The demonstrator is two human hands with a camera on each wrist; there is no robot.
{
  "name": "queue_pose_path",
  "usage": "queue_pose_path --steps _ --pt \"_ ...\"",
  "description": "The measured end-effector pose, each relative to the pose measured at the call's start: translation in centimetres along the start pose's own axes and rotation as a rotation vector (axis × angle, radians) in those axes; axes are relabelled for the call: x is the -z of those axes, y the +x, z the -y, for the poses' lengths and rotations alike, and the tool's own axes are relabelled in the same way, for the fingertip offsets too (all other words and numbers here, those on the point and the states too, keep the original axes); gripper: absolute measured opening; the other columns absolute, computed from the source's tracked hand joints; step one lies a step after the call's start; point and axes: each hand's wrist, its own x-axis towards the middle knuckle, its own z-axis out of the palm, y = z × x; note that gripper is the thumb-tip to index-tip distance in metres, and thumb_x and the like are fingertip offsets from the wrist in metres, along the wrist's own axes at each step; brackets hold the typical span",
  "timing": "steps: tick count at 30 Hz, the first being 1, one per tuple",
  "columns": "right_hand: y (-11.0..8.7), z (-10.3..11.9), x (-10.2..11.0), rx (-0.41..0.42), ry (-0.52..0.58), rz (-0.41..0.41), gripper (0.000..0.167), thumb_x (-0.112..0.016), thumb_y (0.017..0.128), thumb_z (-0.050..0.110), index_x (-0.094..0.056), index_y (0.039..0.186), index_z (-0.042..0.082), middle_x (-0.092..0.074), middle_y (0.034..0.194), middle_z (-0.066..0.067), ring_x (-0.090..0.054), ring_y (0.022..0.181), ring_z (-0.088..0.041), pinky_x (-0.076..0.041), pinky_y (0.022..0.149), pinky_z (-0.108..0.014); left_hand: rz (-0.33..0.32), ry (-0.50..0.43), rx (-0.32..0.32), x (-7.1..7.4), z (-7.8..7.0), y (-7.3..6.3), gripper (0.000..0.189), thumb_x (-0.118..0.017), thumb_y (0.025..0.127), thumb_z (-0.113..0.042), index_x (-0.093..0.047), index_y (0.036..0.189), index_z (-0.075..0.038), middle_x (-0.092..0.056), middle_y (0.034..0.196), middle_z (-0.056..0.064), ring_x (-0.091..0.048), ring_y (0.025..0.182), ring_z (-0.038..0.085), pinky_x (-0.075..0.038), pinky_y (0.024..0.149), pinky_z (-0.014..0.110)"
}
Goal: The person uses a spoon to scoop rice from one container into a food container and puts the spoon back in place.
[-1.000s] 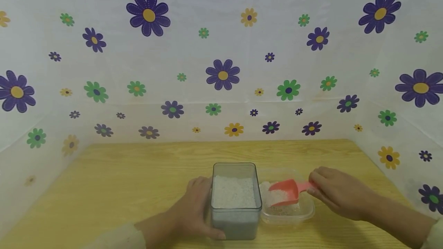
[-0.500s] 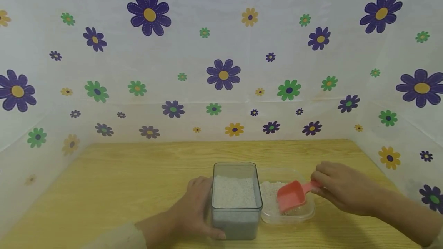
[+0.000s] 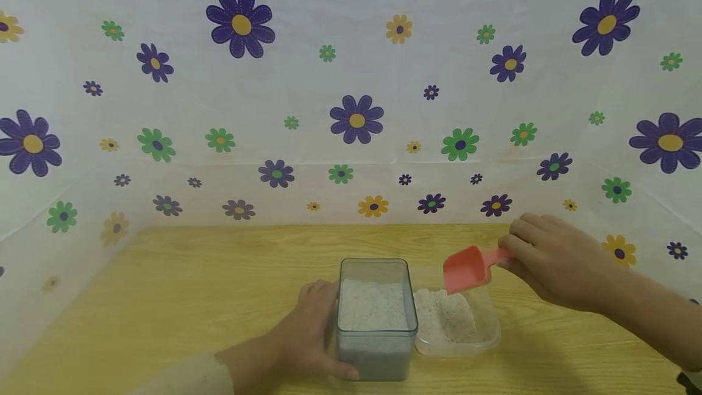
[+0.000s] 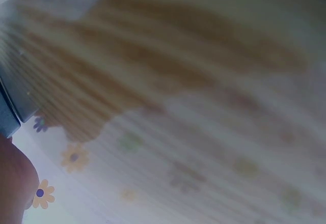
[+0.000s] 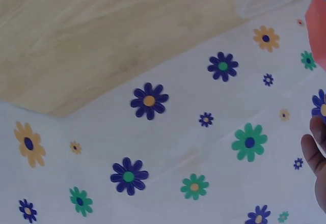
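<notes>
My right hand (image 3: pixel 554 261) grips the handle of a pink scoop (image 3: pixel 466 270), raised above a low clear plastic tub (image 3: pixel 490 337). Its bowl tilts downward and looks bare inside. Pale, coarse grains (image 3: pixel 439 316) lie in the tub, with a hollow toward their right. With my left hand (image 3: pixel 307 334) I hold the left side of a tall grey see-through container (image 3: pixel 375 355), thumb at the front. White grains (image 3: pixel 375 303) fill it to below the rim. A sliver of the scoop (image 5: pixel 318 33) shows in the right wrist view; a corner of the container (image 4: pixel 7 114) in the left wrist view.
The wood-grain table (image 3: pixel 219 285) carries both containers side by side, the clear tub just right of the tall one. A white flowered sheet (image 3: pixel 296 90) encloses the back and both sides.
The scoop has tipped its load of grains out into the clear tub. My right hand has then lifted it up and away from the tub. The left hand has stayed on the container.
</notes>
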Motion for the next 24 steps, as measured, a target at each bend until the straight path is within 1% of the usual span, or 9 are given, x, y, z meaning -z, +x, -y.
queue_pose_path --steps 5,9,13,17,19,21,24 --pt "1.9 0.3 1.1 -0.015 -0.019 -0.1 0.055 -0.029 0.108 0.046 -0.066 0.089 0.009 -0.052 0.078 0.005 -0.042 0.071 -0.011 -0.039 0.059 -0.028 0.005 -0.01 0.006 0.0 -0.1 0.1 0.119 -0.075 0.056 -0.083 -0.032 0.151 -0.027 -0.048 0.136 -0.013 -0.041 0.119 0.006 -0.025 0.107 0.042" --pt "3.4 1.3 1.6 -0.017 0.012 -0.115 0.054 -0.03 0.108 0.046 -0.066 0.092 0.009 -0.052 0.079 0.004 -0.042 0.072 -0.01 -0.038 0.062 -0.029 0.005 -0.016 0.015 0.0 -0.1 0.1 0.119 -0.077 0.055 -0.083 -0.034 0.15 -0.027 -0.049 0.134 -0.014 -0.041 0.117 0.006 -0.026 0.107 0.041" --pt "4.5 2.7 1.7 -0.011 0.044 -0.078 0.052 -0.029 0.108 0.046 -0.066 0.095 0.012 -0.053 0.082 0.005 -0.045 0.075 -0.01 -0.044 0.065 -0.028 0.007 -0.01 0.022 0.1 -0.2 0.0 0.118 -0.077 0.055 -0.082 -0.035 0.15 -0.025 -0.05 0.131 -0.013 -0.041 0.115 0.006 -0.026 0.107 0.041" --pt "5.5 3.9 1.5 0.037 0.084 -0.046 0.046 -0.032 0.108 0.043 -0.065 0.096 0.014 -0.054 0.085 0.006 -0.047 0.078 -0.011 -0.046 0.067 -0.026 0.01 0.006 0.026 0.2 -0.4 0.0 0.117 -0.076 0.056 -0.082 -0.035 0.15 -0.025 -0.05 0.132 -0.012 -0.041 0.116 0.006 -0.029 0.106 0.042" --pt "5.9 4.4 1.3 0.068 0.096 -0.017 0.044 -0.033 0.109 0.041 -0.065 0.097 0.014 -0.053 0.086 0.006 -0.047 0.08 -0.011 -0.046 0.07 -0.026 0.014 0.008 0.028 0.3 -0.5 0.0 0.117 -0.075 0.057 -0.083 -0.034 0.15 -0.026 -0.049 0.133 -0.013 -0.041 0.116 0.006 -0.028 0.106 0.042" --pt "6.3 4.8 0.9 0.092 0.106 0.018 0.042 -0.035 0.108 0.041 -0.065 0.098 0.015 -0.054 0.087 0.006 -0.048 0.082 -0.011 -0.047 0.073 -0.027 0.011 0.011 0.016 0.3 -0.4 0.1 0.117 -0.075 0.057 -0.084 -0.034 0.15 -0.027 -0.049 0.133 -0.013 -0.041 0.116 0.006 -0.028 0.106 0.041" --pt "6.7 5.4 0.3 0.115 0.093 0.077 0.04 -0.037 0.108 0.042 -0.065 0.1 0.015 -0.054 0.088 0.006 -0.049 0.085 -0.011 -0.048 0.077 -0.028 0.007 0.014 0.005 0.2 -0.4 0.1 0.115 -0.075 0.056 -0.083 -0.034 0.149 -0.029 -0.049 0.132 -0.015 -0.04 0.115 0.005 -0.028 0.106 0.04"
